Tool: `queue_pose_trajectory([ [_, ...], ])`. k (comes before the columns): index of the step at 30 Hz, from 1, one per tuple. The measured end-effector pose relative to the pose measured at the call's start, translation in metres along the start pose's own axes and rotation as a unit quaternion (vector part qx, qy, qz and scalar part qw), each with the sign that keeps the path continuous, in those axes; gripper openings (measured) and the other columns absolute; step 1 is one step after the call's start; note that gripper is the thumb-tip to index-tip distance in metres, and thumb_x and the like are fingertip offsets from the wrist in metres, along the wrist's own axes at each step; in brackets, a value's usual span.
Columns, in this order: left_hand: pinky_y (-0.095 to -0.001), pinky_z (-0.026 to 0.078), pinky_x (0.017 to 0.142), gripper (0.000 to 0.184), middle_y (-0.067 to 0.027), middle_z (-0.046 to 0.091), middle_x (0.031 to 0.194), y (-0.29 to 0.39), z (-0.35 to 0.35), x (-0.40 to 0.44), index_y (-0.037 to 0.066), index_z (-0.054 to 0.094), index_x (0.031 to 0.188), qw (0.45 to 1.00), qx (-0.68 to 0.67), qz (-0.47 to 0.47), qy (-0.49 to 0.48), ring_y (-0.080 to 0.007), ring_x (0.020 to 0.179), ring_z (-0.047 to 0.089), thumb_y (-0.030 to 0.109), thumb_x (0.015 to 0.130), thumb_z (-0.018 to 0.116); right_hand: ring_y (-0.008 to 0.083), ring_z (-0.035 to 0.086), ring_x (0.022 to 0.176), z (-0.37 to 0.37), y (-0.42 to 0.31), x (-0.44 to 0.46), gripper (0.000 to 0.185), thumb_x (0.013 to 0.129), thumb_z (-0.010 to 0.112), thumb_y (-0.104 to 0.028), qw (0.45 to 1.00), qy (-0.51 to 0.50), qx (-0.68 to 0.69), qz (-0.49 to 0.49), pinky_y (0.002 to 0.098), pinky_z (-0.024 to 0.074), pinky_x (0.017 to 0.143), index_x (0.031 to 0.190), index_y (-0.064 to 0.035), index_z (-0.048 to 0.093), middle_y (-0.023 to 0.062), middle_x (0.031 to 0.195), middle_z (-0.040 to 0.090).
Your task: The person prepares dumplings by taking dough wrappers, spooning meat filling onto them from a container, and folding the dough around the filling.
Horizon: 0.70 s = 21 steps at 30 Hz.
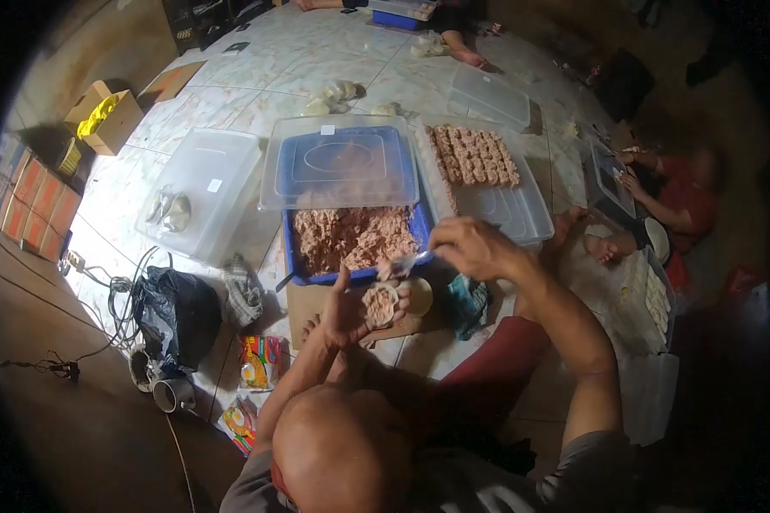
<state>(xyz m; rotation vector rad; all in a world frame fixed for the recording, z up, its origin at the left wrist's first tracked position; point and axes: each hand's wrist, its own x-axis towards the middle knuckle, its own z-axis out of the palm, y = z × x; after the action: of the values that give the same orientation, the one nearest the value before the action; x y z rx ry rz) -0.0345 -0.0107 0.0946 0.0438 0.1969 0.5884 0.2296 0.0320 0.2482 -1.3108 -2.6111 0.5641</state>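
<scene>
In my left hand (351, 315) rests a round dumpling wrapper (391, 313) with minced meat filling (377, 301) on it; my fingers cup it from beneath. My right hand (470, 246) grips a spoon (417, 260), its tip carrying meat just above the wrapper. Behind both hands stands a blue tub (293, 278) of minced meat (342, 238), partly covered by a clear lid (274, 167). More pale round wrappers (420, 297) lie right of my left hand. To the tub's right, a clear tray (522, 214) holds rows of filled dumplings (472, 154).
A clear container (231, 162) lies left of the tub. Nearby are a checked cloth (242, 292), a black plastic bag (178, 312), noodle packets (259, 363), a mug (174, 394) and a teal cloth (469, 306). Another person (689, 192) sits at right; a further person's hand (470, 58) shows at the back.
</scene>
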Motion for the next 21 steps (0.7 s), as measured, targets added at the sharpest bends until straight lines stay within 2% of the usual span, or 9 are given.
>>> queue_pose_trajectory([
  [4,-0.0536,0.05,0.105,0.104,-0.0294,0.055,0.136,0.01,0.026,0.008,-0.008,0.044,0.141,0.998,0.065,0.0,-0.009,-0.0429,0.118,0.061,0.082,0.088,0.039,0.0375,0.063,0.09,0.034,0.0,-0.009,0.009,0.089,0.063,-0.007,0.998,-0.053,0.04,-0.001,0.0451,0.0508,0.077,0.096,-0.0033,0.066,0.0143,0.092,0.063],
  [7,-0.0476,0.054,0.09,0.102,-0.0224,0.065,0.119,0.01,0.034,0.008,-0.006,0.047,0.14,0.992,0.096,0.025,0.084,-0.0386,0.105,0.067,0.082,0.09,0.037,0.0377,0.063,0.088,0.028,-0.012,-0.017,0.005,0.088,0.062,-0.004,0.999,0.038,-0.033,-0.015,0.0472,0.0495,0.073,0.093,-0.0042,0.064,0.0136,0.087,0.06],
  [12,-0.0419,0.052,0.088,0.091,-0.0148,0.067,0.105,0.008,0.013,0.012,-0.002,0.061,0.123,0.989,0.105,0.018,0.101,-0.0298,0.095,0.066,0.08,0.092,0.038,0.0371,0.064,0.083,0.069,-0.001,-0.022,0.008,0.087,0.054,0.002,0.999,0.027,-0.016,0.014,0.0481,0.0505,0.073,0.091,-0.0027,0.058,0.0159,0.088,0.059],
  [14,-0.0384,0.051,0.087,0.087,-0.0141,0.068,0.104,-0.003,0.031,0.008,-0.002,0.064,0.116,0.98,0.08,0.126,0.131,-0.0274,0.094,0.065,0.078,0.093,0.04,0.0406,0.059,0.078,0.1,-0.015,-0.028,0.009,0.092,0.052,-0.007,0.973,0.214,0.09,-0.009,0.0494,0.0468,0.067,0.086,-0.0017,0.055,0.0175,0.083,0.056],
  [15,-0.0387,0.051,0.091,0.084,-0.0153,0.068,0.109,0.0,-0.014,0.011,-0.003,0.062,0.119,0.993,0.015,0.119,-0.011,-0.0277,0.098,0.065,0.075,0.094,0.041,0.042,0.059,0.081,0.102,-0.041,-0.037,0.007,0.092,0.053,-0.006,0.972,0.142,0.134,0.131,0.0498,0.0472,0.069,0.088,-0.0009,0.054,0.0208,0.084,0.057],
  [16,-0.0387,0.051,0.091,0.084,-0.0153,0.068,0.109,-0.006,-0.011,0.012,-0.003,0.062,0.119,0.993,0.016,0.118,-0.012,-0.0277,0.098,0.065,0.075,0.094,0.041,0.0443,0.059,0.08,0.135,-0.044,-0.044,0.007,0.093,0.053,-0.006,0.967,0.221,0.123,0.028,0.0508,0.0474,0.07,0.089,-0.0006,0.054,0.0222,0.085,0.057],
  [17,-0.0395,0.051,0.094,0.085,-0.0154,0.067,0.11,-0.014,-0.002,0.017,-0.003,0.06,0.121,0.977,0.061,0.195,0.063,-0.0282,0.1,0.065,0.075,0.094,0.042,0.0461,0.059,0.085,0.139,-0.067,-0.053,0.008,0.094,0.052,-0.006,0.967,0.164,0.148,0.125,0.0521,0.0472,0.073,0.089,-0.0003,0.053,0.0248,0.087,0.058],
  [19,-0.0418,0.05,0.099,0.082,-0.0153,0.066,0.11,-0.019,-0.001,0.021,-0.003,0.057,0.126,0.935,0.102,0.305,0.148,-0.0295,0.105,0.065,0.072,0.096,0.042,0.0472,0.06,0.087,0.141,-0.082,-0.055,0.008,0.095,0.052,-0.008,0.951,0.22,0.167,0.136,0.0526,0.0471,0.074,0.092,-0.0004,0.053,0.0259,0.088,0.061],
  [21,-0.0416,0.05,0.099,0.08,-0.0152,0.066,0.109,-0.022,0.002,0.017,-0.002,0.057,0.127,0.947,0.098,0.274,0.139,-0.0295,0.104,0.065,0.071,0.097,0.041,0.0468,0.06,0.087,0.144,-0.101,-0.06,0.009,0.096,0.052,-0.008,0.939,0.226,0.179,0.187,0.0525,0.0472,0.074,0.092,-0.0001,0.053,0.0256,0.087,0.062],
])
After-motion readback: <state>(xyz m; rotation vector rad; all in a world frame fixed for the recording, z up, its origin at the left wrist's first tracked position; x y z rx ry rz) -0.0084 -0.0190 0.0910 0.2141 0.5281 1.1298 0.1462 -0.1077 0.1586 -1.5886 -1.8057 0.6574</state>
